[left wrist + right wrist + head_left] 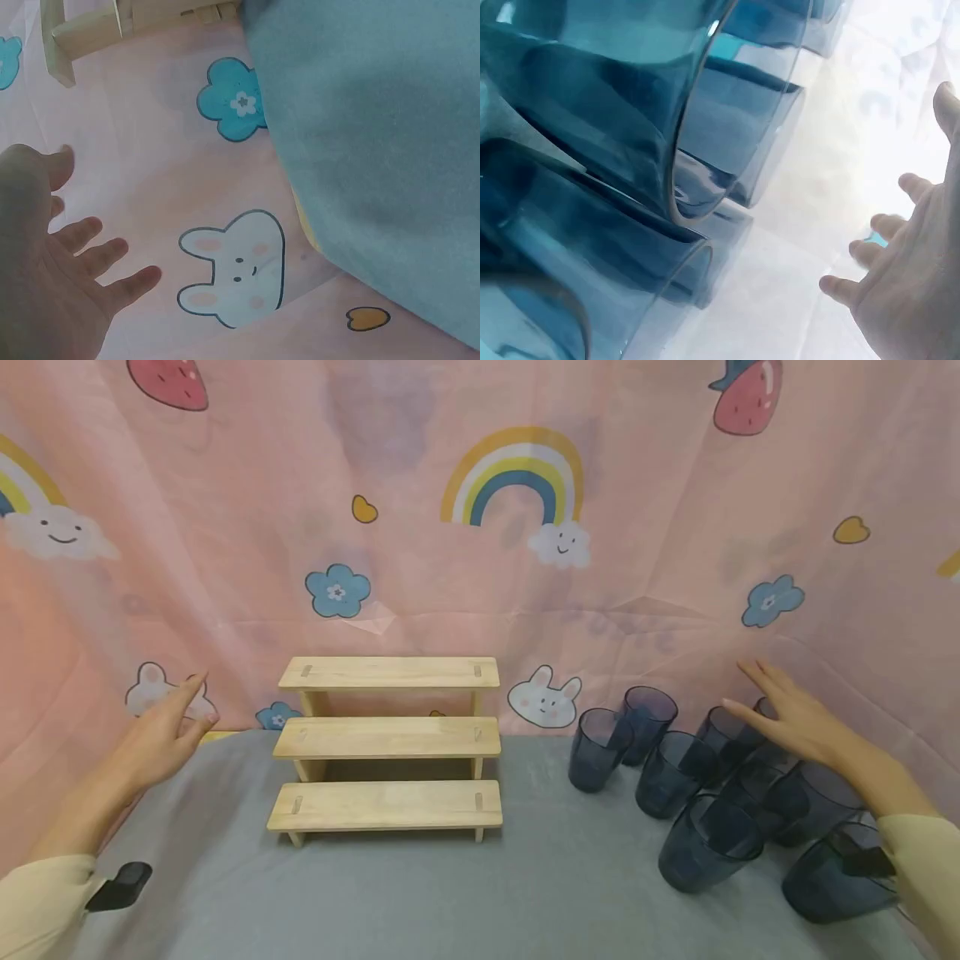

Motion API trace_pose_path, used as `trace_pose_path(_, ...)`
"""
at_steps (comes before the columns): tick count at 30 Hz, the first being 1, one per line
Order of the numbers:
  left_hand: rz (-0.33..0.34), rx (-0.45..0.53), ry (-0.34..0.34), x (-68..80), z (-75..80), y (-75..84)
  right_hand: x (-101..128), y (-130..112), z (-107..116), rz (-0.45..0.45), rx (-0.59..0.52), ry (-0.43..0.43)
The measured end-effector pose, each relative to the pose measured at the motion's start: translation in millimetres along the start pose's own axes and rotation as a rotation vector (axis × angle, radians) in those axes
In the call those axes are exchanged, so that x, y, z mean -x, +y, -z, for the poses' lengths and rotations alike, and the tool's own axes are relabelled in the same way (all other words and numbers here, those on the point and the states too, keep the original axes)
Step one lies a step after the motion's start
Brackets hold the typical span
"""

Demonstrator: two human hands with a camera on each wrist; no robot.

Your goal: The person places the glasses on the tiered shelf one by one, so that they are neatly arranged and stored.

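Observation:
In the head view my left hand hovers at the left of the table, its fingers extended and holding nothing. A three-step wooden shelf stands to its right, near the back. My right hand is raised over a group of dark blue see-through tumblers, also with nothing in it. The right wrist view shows its fingers spread beyond the rims of the tumblers. In the left wrist view the left fingers are spread apart, below an end of the wooden shelf.
A grey cloth covers the table. Behind it hangs a pink curtain printed with rainbows, flowers and rabbits. One tumbler stands nearest the front right, under the right forearm. Each sleeve has a dark strap-like piece at the wrist.

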State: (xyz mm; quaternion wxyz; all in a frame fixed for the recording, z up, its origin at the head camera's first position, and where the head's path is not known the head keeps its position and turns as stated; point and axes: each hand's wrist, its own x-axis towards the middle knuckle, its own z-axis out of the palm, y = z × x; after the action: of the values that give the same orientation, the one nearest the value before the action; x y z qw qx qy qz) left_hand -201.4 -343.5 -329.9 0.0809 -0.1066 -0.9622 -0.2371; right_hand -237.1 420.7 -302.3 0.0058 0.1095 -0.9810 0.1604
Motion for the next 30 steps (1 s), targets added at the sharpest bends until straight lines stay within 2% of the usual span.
trace_pose_path(4, 0.027, 0.004, -0.012, 2.0, -5.3, 2.8, 13.1, -1.6, 4.5, 0.004, -0.039, 0.006)
trace_pose_path(9, 0.079, 0.087, -0.035, 7.8, -11.8, 2.9, 29.0, -2.8, 8.3, 0.024, -0.065, 0.038)
trace_pose_path(13, 0.098, 0.192, -0.065, 12.8, -18.9, -0.8, 40.2, -4.8, 7.5, 0.001, -0.049, 0.073)
trace_pose_path(17, 0.119, 0.324, -0.114, 18.6, -33.8, -4.1, 51.5, -5.6, 4.5, -0.022, -0.032, 0.114)
trace_pose_path(22, 0.191, 0.5, -0.179, 27.8, -54.1, -1.7, 67.5, -0.5, 0.6, -0.04, -0.037, 0.165)
trace_pose_path(24, 0.233, 0.574, -0.199, 30.4, -60.2, 2.8, 74.0, 4.0, -0.6, -0.035, -0.069, 0.179)
trace_pose_path(28, 0.297, 0.714, -0.242, 34.1, -70.0, 13.7, 87.6, 16.8, -3.6, 0.022, -0.208, 0.228)
trace_pose_path(30, 0.327, 0.743, -0.255, 34.6, -74.2, 18.2, 94.7, 24.3, -6.8, 0.039, -0.262, 0.259)
